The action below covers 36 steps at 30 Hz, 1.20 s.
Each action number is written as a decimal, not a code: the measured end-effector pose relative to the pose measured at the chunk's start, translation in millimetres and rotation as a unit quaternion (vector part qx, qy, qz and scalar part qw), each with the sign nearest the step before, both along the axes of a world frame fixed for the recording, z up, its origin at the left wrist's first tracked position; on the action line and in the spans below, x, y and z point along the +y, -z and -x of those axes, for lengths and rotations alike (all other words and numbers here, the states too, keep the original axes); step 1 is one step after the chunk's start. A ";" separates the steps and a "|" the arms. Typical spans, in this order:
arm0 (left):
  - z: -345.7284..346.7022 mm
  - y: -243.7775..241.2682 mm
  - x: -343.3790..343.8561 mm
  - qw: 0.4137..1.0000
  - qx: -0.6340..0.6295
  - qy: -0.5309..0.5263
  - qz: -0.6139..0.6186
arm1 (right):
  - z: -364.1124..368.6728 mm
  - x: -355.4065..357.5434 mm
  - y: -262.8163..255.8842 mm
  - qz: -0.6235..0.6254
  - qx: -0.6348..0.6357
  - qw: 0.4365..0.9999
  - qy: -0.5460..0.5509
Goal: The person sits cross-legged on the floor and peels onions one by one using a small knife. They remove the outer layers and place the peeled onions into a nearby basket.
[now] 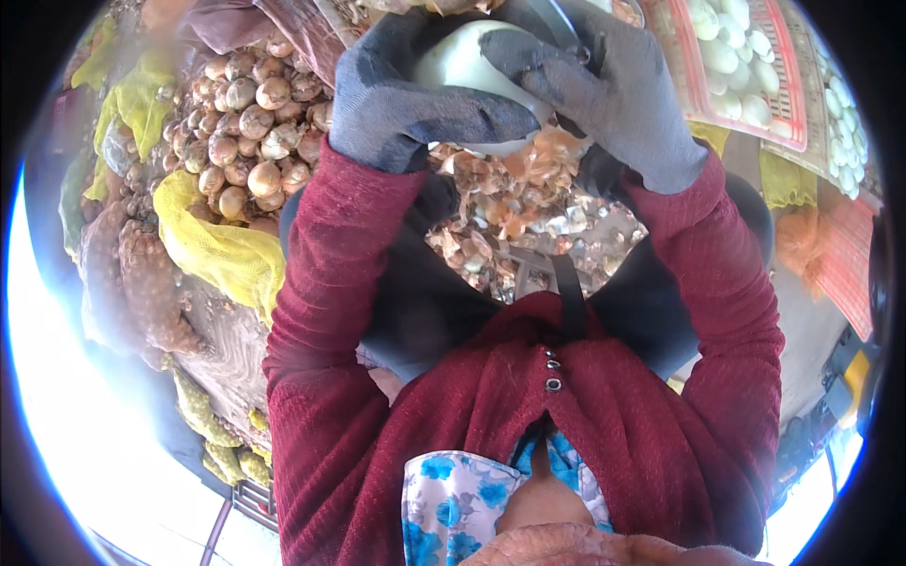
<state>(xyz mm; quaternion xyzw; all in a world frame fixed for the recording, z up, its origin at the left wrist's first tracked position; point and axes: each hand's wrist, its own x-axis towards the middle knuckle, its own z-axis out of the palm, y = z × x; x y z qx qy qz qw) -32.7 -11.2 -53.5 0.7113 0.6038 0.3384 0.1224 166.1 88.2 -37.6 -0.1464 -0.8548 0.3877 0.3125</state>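
Observation:
A peeled white onion (460,60) is held between my two gloved hands in front of my knees. My left hand (396,106), in a grey work glove with dark fingers, wraps its near and left sides. The thumb of my right hand (601,92), gloved the same way, presses on its upper right. A thin metal blade (555,21), apparently of a knife, shows at my right hand's fingers; its handle is hidden in the grip. Loose brown onion skins (524,177) cover the ground below the onion.
Unpeeled onions (248,134) are heaped at left beside a yellow mesh bag (212,240). At right, a red plastic crate (796,106) holds peeled onions (729,56), with a paler crate (814,159) of more beyond it. Full sacks (148,276) lie far left.

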 end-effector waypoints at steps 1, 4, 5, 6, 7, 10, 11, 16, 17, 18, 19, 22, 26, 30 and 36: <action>4.0 3.1 1.8 1.000 0.024 0.008 0.000 | -2.0 -3.2 -2.8 -0.008 -0.025 0.999 0.018; 23.2 6.2 7.5 0.988 0.133 0.075 -0.016 | -5.1 -4.1 -0.5 -0.010 -0.039 0.998 0.050; 25.7 10.4 9.7 0.983 0.154 0.094 -0.028 | -6.7 -5.9 -2.0 0.007 -0.046 0.997 0.054; 25.7 13.1 12.4 0.984 0.090 0.121 -0.093 | -5.9 -8.0 -5.8 0.024 -0.048 0.997 0.055; 25.9 13.1 11.7 0.987 0.099 0.092 -0.092 | -1.1 -6.1 6.0 0.007 -0.031 0.996 0.080; -2.6 -4.4 0.5 0.966 -0.251 0.046 0.025 | 14.3 1.8 75.8 -0.067 0.004 0.985 0.162; -21.2 -16.9 2.7 0.915 -0.398 0.019 0.067 | 5.8 1.9 84.1 -0.078 -0.018 0.981 0.175; -33.2 -25.9 0.3 0.831 -0.546 -0.009 0.102 | -14.0 9.4 13.7 0.207 -0.126 0.962 0.126; -30.9 -27.0 -0.6 0.831 -0.545 -0.004 0.110 | -12.0 9.4 13.8 0.211 -0.119 0.962 0.124; -31.5 -18.7 -1.7 0.862 -0.503 0.033 0.055 | -15.0 10.2 13.8 0.215 -0.119 0.962 0.120; -26.5 -16.3 -3.0 0.870 -0.489 0.029 0.054 | -15.3 11.2 15.0 0.222 -0.114 0.961 0.117; -20.3 -17.9 -7.9 0.896 -0.439 0.032 0.063 | -19.3 14.1 15.2 0.285 -0.086 0.948 0.112; -25.7 -26.5 -1.7 0.899 -0.434 0.025 0.052 | -19.3 2.1 20.4 0.373 -0.013 0.922 0.099; -20.7 -12.0 1.0 0.899 -0.437 0.004 0.018 | -23.5 -6.1 26.2 0.409 0.041 0.906 0.098; -26.9 12.5 -5.0 0.738 -0.642 -0.020 0.207 | -3.8 -10.8 -15.0 0.645 0.244 0.708 -0.152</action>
